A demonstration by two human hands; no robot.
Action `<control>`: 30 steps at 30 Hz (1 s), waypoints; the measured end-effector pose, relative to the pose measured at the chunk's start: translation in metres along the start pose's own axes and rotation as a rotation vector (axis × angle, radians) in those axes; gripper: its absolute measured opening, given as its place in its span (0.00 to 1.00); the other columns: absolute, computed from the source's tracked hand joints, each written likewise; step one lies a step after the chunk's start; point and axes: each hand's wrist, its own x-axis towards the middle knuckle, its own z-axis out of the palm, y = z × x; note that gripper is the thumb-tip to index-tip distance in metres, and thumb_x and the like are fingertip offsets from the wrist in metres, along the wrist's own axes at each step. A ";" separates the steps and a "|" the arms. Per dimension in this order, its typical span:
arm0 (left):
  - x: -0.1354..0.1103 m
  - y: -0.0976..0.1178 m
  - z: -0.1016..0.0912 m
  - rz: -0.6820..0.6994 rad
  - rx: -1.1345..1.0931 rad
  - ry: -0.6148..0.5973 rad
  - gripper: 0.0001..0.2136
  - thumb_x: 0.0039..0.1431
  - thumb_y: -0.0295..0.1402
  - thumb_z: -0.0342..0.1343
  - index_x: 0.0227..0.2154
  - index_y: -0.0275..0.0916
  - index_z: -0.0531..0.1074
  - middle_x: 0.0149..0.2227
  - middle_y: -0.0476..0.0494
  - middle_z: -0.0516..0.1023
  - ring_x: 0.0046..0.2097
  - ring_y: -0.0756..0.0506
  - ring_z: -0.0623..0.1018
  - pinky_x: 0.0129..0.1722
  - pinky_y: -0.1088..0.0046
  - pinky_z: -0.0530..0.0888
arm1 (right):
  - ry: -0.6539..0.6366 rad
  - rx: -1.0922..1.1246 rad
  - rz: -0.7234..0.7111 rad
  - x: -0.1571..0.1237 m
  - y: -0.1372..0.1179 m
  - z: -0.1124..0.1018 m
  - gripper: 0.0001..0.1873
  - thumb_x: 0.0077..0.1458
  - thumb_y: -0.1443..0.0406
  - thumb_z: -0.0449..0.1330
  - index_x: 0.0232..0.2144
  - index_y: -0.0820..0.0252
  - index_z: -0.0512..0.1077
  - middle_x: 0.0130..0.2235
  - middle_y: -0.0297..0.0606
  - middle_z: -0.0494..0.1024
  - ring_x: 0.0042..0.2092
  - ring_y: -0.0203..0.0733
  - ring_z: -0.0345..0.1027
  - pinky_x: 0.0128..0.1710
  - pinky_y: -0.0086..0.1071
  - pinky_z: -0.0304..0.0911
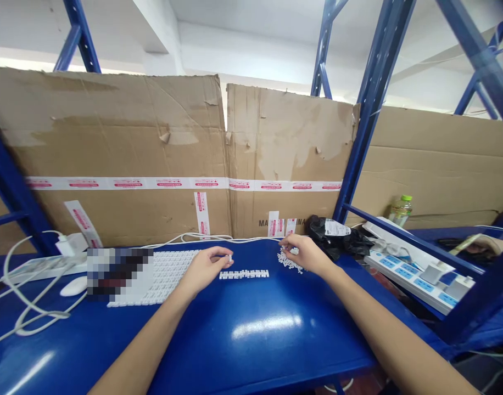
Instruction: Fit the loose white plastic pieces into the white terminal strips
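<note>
Blue steel workbench (251,351), cardboard sheets (123,126) behind — left hand (206,269) pinched closed on a white plastic piece (229,257); right hand (305,255) pinched on a second white piece (295,251), just above a loose white pile (288,262).

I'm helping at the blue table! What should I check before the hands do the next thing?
1. The left hand pinches a small white piece: ok.
2. The right hand holds a piece from the loose white pieces: cannot tell, the fingers hide it.
3. The row of white pieces lies straight on the blue table: ok.
4. Every piece in the row faces the same way: cannot tell, they look too small.
5. The loose white pieces are lined up: not ok, they lie in a heap.
</note>
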 end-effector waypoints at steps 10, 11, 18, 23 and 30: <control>0.004 -0.008 -0.032 -0.013 0.466 -0.038 0.14 0.49 0.36 0.61 0.39 0.39 0.81 0.41 0.40 0.89 0.46 0.37 0.87 0.48 0.66 0.80 | -0.135 -0.058 -0.019 -0.001 -0.014 0.004 0.09 0.66 0.66 0.62 0.45 0.59 0.82 0.47 0.46 0.83 0.53 0.53 0.75 0.60 0.49 0.65; 0.004 -0.009 -0.032 -0.025 0.479 -0.047 0.14 0.48 0.36 0.61 0.39 0.39 0.81 0.40 0.40 0.89 0.46 0.37 0.87 0.47 0.66 0.80 | -0.134 -0.017 -0.014 -0.001 -0.018 0.007 0.09 0.66 0.66 0.62 0.45 0.59 0.82 0.47 0.45 0.83 0.53 0.52 0.75 0.59 0.47 0.66; 0.004 -0.013 -0.030 -0.041 0.579 -0.066 0.15 0.50 0.39 0.61 0.39 0.40 0.83 0.41 0.39 0.89 0.46 0.36 0.86 0.48 0.64 0.78 | -0.279 0.210 0.050 -0.003 -0.036 0.035 0.17 0.63 0.59 0.68 0.52 0.58 0.81 0.49 0.44 0.83 0.47 0.46 0.78 0.49 0.38 0.72; -0.001 -0.008 -0.024 0.036 0.683 -0.168 0.20 0.55 0.47 0.60 0.44 0.40 0.84 0.47 0.38 0.86 0.44 0.36 0.84 0.45 0.63 0.77 | -0.287 0.241 0.035 0.000 -0.043 0.045 0.15 0.62 0.62 0.70 0.51 0.57 0.82 0.48 0.42 0.84 0.47 0.46 0.78 0.49 0.37 0.71; -0.009 -0.002 -0.013 0.138 0.850 -0.244 0.16 0.63 0.39 0.55 0.44 0.40 0.84 0.47 0.37 0.81 0.42 0.38 0.82 0.47 0.62 0.76 | -0.303 0.245 -0.025 0.001 -0.046 0.049 0.10 0.62 0.68 0.69 0.46 0.57 0.84 0.46 0.40 0.84 0.46 0.44 0.79 0.51 0.35 0.70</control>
